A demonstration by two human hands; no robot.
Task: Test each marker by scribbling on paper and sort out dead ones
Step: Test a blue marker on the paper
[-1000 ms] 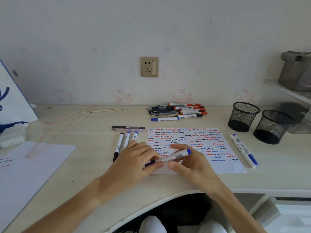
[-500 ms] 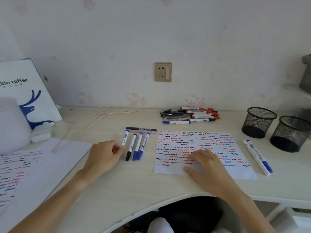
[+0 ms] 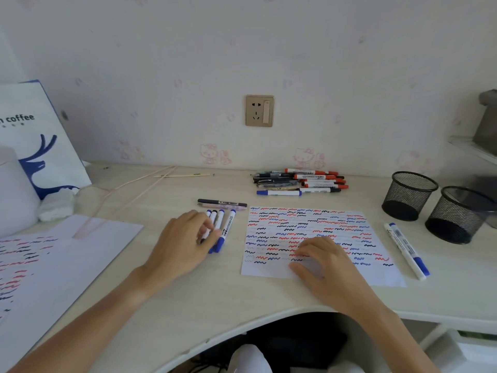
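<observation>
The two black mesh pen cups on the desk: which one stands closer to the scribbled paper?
The left black mesh pen cup, nearer the scribbled paper; the other black mesh cup stands further right.

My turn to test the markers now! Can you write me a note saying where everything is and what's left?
Left hand: fingers resting on the row of four markers beside the paper, not gripping one.
Right hand: empty, flat on the scribble paper.
Two markers lie right of the paper near two empty mesh cups; two pens lie above the row.
Done: the paper is nearly full of red, blue and black squiggles.
Left: the pile of markers by the wall looks untested. Which group holds dead ones is unclear.
</observation>
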